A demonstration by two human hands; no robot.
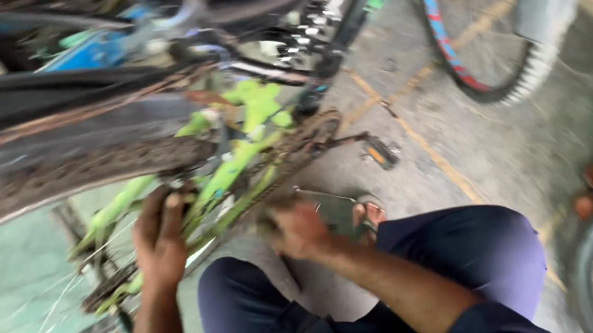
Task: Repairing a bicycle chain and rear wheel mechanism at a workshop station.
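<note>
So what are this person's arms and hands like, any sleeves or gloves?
Both hands are bare, no gloves: left hand, right hand. The forearms are uncovered. A dark navy sleeve shows rolled up near the right elbow. No watch or rings can be made out in the blur.

Two hands (229,236), one green bicycle (248,146)

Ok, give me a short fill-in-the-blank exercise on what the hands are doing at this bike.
1. The left hand grips the bicycle frame, which is light ____ in colour.
2. The right hand is at the bicycle's ____, just below the frame.
3. The person's trousers are dark ____.
4. The tyre at upper right stands on the concrete ____.

Missing words: green; chain; blue; floor
</note>
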